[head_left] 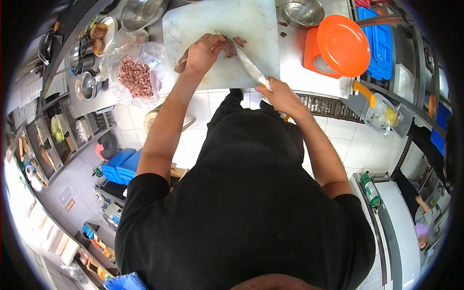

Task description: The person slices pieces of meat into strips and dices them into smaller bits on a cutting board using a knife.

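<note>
My right hand (279, 96) is closed around the handle of a kitchen knife (250, 66), whose long blade slants up and left across the white cutting board (188, 29). Against the blade's left side lies a piece of raw meat (229, 49), and the curled fingers of my left hand (205, 53) press on it. More of the meat shows below and left of that hand; its middle is hidden under my palm. One small cut slice (240, 42) rests on the board just right of the blade.
An open plastic bag of minced meat (135, 77) lies left of the board, beneath a metal bowl (140, 14). To the right stand a metal pot (303, 12), an orange bin with an orange lid (343, 46) and a blue lidded container (376, 43). Another person (423, 208) is at far right.
</note>
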The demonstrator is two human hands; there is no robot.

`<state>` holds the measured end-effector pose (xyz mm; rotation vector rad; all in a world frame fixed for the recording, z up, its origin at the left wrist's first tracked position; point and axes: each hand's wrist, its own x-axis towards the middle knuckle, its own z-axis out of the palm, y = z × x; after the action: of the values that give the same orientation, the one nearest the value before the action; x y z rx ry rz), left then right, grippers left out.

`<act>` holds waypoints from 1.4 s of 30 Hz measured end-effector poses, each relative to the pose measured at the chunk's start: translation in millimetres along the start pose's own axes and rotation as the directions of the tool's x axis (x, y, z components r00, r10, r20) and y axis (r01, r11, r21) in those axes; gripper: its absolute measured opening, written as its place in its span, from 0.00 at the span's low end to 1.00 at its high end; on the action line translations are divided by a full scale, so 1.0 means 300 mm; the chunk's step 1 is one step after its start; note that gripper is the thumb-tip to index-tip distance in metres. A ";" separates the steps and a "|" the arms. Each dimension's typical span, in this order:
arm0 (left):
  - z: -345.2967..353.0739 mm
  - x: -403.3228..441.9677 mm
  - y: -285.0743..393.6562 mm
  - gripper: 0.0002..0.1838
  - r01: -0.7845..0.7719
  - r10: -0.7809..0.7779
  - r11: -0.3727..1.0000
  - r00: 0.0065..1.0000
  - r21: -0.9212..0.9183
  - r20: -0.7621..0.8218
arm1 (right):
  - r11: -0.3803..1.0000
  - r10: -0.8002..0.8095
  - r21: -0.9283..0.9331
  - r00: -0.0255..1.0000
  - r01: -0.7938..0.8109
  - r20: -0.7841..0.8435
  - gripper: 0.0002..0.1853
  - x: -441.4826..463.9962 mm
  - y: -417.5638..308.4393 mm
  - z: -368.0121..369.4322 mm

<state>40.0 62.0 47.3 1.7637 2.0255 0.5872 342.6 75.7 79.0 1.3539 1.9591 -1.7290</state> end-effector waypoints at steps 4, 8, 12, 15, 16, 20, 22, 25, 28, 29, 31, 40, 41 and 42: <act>0.005 -0.003 -0.014 0.15 -0.025 0.024 0.999 0.999 -0.034 -0.021 | 0.984 -0.066 -0.171 0.989 0.043 -0.131 0.30 0.021 0.008 0.070; 0.000 -0.013 -0.021 0.14 -0.024 0.023 1.000 0.999 -0.014 -0.039 | 0.964 -0.049 -0.266 0.977 -0.008 -0.209 0.28 0.045 -0.028 0.128; -0.010 -0.026 -0.041 0.15 -0.034 0.031 0.999 0.996 -0.032 -0.087 | 0.950 -0.032 -0.309 0.973 -0.041 -0.228 0.26 0.058 -0.076 0.154; -0.006 -0.035 -0.044 0.14 -0.058 0.056 0.998 0.992 -0.018 -0.113 | 0.943 -0.023 -0.329 0.972 -0.057 -0.236 0.26 0.039 -0.089 0.162; -0.007 -0.035 -0.043 0.14 -0.056 0.056 0.998 0.992 0.002 -0.115 | 0.942 -0.032 -0.333 0.970 -0.051 -0.240 0.25 0.035 -0.091 0.160; -0.009 -0.034 -0.033 0.13 -0.038 0.042 0.999 0.993 0.038 -0.107 | 0.924 -0.022 -0.374 0.967 -0.077 -0.252 0.23 -0.018 -0.083 0.173; -0.008 -0.043 -0.031 0.13 -0.041 0.045 0.998 0.993 0.037 -0.113 | 0.926 -0.021 -0.371 0.968 -0.076 -0.249 0.22 -0.052 -0.057 0.173; 0.004 -0.053 -0.036 0.13 -0.078 0.083 0.996 0.984 0.038 -0.158 | 0.922 -0.034 -0.382 0.966 -0.068 -0.256 0.22 -0.049 -0.071 0.179; 0.004 -0.058 -0.044 0.14 -0.082 0.089 0.996 0.981 0.046 -0.170 | 0.920 -0.049 -0.387 0.963 -0.060 -0.266 0.22 -0.019 -0.074 0.189; 0.002 -0.055 -0.041 0.14 -0.065 0.073 0.997 0.985 0.052 -0.157 | 0.920 -0.054 -0.388 0.960 -0.059 -0.274 0.22 -0.013 -0.074 0.187; 0.005 -0.061 -0.036 0.15 -0.049 0.055 0.998 0.989 0.044 -0.138 | 0.917 -0.056 -0.395 0.961 -0.057 -0.269 0.23 -0.030 -0.071 0.182; 0.013 -0.057 -0.009 0.17 -0.047 0.045 0.999 0.984 -0.008 -0.171 | 0.902 -0.009 -0.413 0.949 -0.128 -0.315 0.25 -0.322 -0.018 0.077; 0.021 -0.055 -0.003 0.17 -0.009 0.007 1.000 0.983 -0.009 -0.182 | 0.893 -0.014 -0.426 0.937 -0.145 -0.349 0.25 -0.326 -0.005 0.078; 0.031 -0.050 -0.001 0.18 0.026 -0.028 1.000 0.981 -0.012 -0.191 | 0.881 -0.038 -0.451 0.931 -0.141 -0.364 0.25 -0.322 -0.007 0.076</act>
<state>46.7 47.5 39.7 1.7294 2.1657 0.7831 386.1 8.9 138.0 1.5898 2.3015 -0.9149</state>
